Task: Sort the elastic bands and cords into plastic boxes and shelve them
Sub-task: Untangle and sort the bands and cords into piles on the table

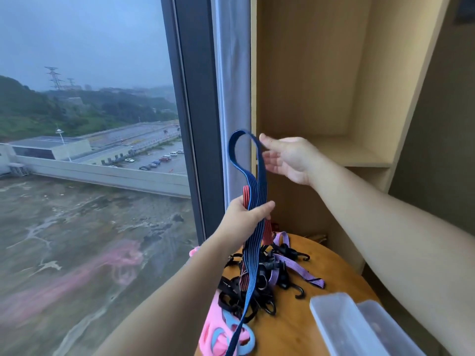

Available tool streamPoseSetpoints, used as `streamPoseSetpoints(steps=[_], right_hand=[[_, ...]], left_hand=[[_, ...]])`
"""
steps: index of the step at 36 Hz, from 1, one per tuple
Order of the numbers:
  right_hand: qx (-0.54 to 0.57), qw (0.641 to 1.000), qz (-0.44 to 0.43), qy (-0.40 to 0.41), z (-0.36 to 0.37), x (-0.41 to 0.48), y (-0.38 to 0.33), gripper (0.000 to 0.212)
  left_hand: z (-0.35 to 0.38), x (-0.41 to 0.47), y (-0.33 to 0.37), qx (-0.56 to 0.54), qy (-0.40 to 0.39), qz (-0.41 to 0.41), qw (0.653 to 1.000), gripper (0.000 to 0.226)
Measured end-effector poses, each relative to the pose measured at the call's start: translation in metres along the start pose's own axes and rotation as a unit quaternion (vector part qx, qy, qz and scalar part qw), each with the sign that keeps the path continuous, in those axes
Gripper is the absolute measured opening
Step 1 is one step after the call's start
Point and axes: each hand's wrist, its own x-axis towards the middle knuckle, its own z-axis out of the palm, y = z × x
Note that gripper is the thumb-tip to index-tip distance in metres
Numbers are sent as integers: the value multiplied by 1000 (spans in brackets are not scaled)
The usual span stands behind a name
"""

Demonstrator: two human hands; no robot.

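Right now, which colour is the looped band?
Dark blue band, thin lighter stripes; head view.

Blue striped elastic band (253, 240) rises in an upright loop from a tangle of purple, red and black-hooked cords (280, 271) on the round table (295, 330). Two clear plastic boxes (334, 322) lie adjacent.

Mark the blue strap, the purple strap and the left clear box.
blue strap (252, 253): head view, its hanging stretch.
purple strap (304, 271): head view, its flat right stretch.
left clear box (331, 317): head view, its top wall.

two plastic boxes (339, 327) (385, 330), one round table (334, 263)
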Motion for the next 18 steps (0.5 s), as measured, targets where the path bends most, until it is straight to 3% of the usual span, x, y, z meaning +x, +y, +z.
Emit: streamPoseSetpoints(steps=[4,9,12,18], right_hand=[[-20,996,41,-78,-12,-15,20,25],[-25,991,62,-115,-9,-27,35,33],[-11,995,41,-86,-4,-26,39,34],[34,999,-25,16,3,-6,26,30]], left_hand=[[-6,2,-1,-18,10,-8,1000,23],[-10,5,0,-37,6,7,999,22],[-9,6,0,-44,-11,6,999,10],[3,2,-9,-6,-38,-8,999,29]])
